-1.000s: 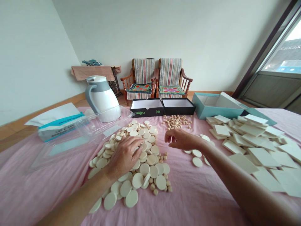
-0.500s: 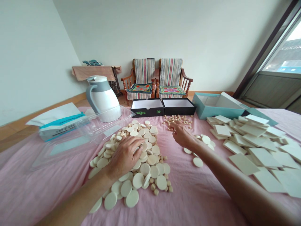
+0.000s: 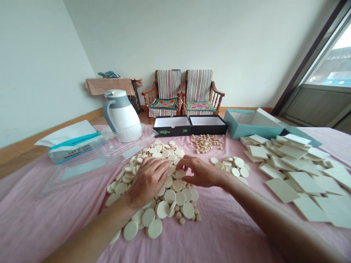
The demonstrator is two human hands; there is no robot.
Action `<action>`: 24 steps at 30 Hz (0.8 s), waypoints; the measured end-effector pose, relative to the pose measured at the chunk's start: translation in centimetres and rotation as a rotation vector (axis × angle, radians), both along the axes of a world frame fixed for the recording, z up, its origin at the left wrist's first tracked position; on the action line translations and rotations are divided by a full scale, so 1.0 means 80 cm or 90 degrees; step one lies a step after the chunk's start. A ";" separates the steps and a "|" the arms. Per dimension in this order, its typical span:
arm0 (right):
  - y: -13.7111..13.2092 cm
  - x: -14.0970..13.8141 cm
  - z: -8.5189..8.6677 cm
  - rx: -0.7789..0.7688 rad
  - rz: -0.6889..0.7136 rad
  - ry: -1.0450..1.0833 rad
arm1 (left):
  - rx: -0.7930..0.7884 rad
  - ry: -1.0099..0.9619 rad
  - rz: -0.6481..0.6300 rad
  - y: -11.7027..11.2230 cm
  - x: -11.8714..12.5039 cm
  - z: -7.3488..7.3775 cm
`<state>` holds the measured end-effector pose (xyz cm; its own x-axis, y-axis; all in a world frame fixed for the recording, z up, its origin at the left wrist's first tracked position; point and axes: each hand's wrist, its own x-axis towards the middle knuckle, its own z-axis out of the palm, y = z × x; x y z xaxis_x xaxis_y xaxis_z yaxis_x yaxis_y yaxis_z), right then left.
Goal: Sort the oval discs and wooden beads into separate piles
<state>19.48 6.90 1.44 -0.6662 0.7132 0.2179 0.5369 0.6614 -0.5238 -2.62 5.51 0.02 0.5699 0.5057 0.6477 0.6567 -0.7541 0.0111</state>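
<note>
A heap of pale round wooden discs (image 3: 170,196), with small wooden beads (image 3: 182,220) mixed in, lies on the pink cloth. My left hand (image 3: 149,179) rests palm down on the heap, fingers laid out over the discs. At the heap's right side is my right hand (image 3: 201,172), its curved fingers and thumb apart over the discs; nothing shows between them. Behind it lies a separate cluster of beads (image 3: 205,143). A smaller group of discs (image 3: 235,171) sits beside my right wrist.
Two open black boxes (image 3: 175,130) stand at the back, with an open teal box (image 3: 246,129) on their right. Square wooden tiles (image 3: 307,181) are piled at right. A clear plastic container (image 3: 105,155), a tissue pack (image 3: 74,146) and a white-grey jug (image 3: 127,122) occupy the left.
My right hand has come back from the bead cluster, moving left and nearer, to the disc heap. My left hand has stayed on the heap, nearly unmoved.
</note>
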 end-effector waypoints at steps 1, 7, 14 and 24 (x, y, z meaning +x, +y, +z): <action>0.000 -0.001 0.000 -0.002 -0.003 -0.004 | 0.008 -0.006 -0.003 0.000 0.000 0.000; -0.009 0.005 0.000 0.015 -0.059 0.000 | -0.001 -0.076 -0.023 0.000 -0.003 0.001; -0.031 0.089 -0.003 0.130 -0.342 -0.056 | -0.109 -0.075 -0.024 -0.005 -0.003 0.014; -0.067 0.073 -0.040 0.266 -0.365 -0.036 | -0.125 0.008 0.017 0.001 0.003 0.003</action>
<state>25.29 1.54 -1.76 -0.2290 0.8195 0.5254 0.8796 0.4054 -0.2489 -2.39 5.59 0.26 0.5616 0.6368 0.5282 0.6773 -0.7206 0.1486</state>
